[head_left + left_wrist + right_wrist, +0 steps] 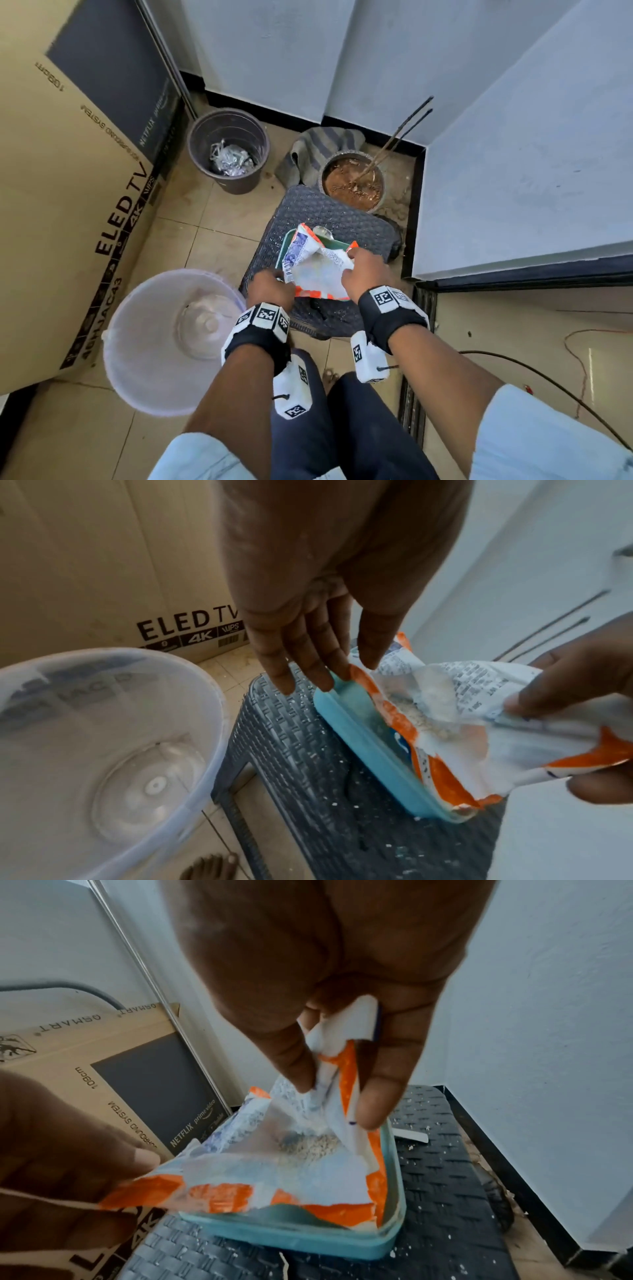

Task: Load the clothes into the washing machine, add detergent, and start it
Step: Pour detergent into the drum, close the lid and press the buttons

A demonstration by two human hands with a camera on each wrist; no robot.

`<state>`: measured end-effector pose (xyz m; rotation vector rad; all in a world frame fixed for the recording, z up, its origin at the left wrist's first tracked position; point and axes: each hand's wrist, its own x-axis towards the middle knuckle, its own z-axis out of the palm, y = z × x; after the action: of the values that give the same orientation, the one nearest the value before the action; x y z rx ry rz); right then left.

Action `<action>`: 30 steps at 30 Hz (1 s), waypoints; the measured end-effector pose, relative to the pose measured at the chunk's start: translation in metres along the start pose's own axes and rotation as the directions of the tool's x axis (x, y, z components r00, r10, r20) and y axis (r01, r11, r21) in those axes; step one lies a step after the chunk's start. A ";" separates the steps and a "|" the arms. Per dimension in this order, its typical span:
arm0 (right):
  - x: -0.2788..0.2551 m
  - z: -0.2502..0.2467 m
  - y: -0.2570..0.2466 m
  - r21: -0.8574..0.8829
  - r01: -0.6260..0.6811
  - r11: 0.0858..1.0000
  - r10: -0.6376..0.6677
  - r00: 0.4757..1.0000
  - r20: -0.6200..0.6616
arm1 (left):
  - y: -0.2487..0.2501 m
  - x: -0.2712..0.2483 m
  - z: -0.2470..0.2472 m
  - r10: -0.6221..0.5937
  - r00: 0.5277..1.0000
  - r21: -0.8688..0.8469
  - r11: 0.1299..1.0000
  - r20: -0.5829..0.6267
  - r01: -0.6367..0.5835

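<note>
A torn orange-and-white detergent packet [318, 270] hangs open over a teal tray [286, 240] on a dark woven plastic stool [308, 209]. My left hand [279, 279] pinches the packet's left edge. My right hand [352, 260] pinches its right edge. In the left wrist view my left hand [354, 669] has thumb and fingers on either side of the packet [445, 723] above the tray [359, 739]. Pale powder lies inside. In the right wrist view my right hand [337, 1102] pinches a fold of the packet [274, 1164] over the tray [291, 1237].
A translucent white bucket [171, 339] stands left of the stool, by my left wrist. A large TV carton [68, 205] leans at the left. Behind are a dark bin [229, 150], a striped cloth [322, 147] and a pot of soil [352, 185]. Cables [548, 377] cross the floor right.
</note>
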<state>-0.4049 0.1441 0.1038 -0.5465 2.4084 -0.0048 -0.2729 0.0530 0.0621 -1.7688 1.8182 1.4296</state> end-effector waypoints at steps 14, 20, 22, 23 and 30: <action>-0.137 -0.116 -0.050 0.319 0.474 0.820 -0.482 0.874 -0.059 | -0.015 -0.204 -0.112 0.006 0.919 -0.605 0.751 -0.395 -0.265; -0.246 -0.127 -0.104 0.359 0.707 0.609 -0.769 0.638 0.046 | -0.076 -0.335 -0.158 -0.149 0.768 -0.703 0.536 -0.623 -0.467; -0.285 -0.118 -0.124 0.351 0.769 0.535 -0.836 0.543 0.084 | -0.104 -0.376 -0.165 -0.218 0.706 -0.712 0.450 -0.673 -0.539; -0.308 -0.109 -0.136 0.336 0.807 0.485 -0.871 0.481 0.103 | -0.122 -0.399 -0.169 -0.267 0.663 -0.704 0.416 -0.699 -0.575; -0.467 -0.031 -0.185 0.204 0.957 0.204 -0.952 0.145 0.271 | -0.243 -0.509 -0.167 -0.585 0.365 -0.630 0.345 -0.724 -0.696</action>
<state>-0.0281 0.1509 0.4378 -1.8725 1.2822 -0.4183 0.1351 0.3029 0.4039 -4.0020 1.1012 1.8590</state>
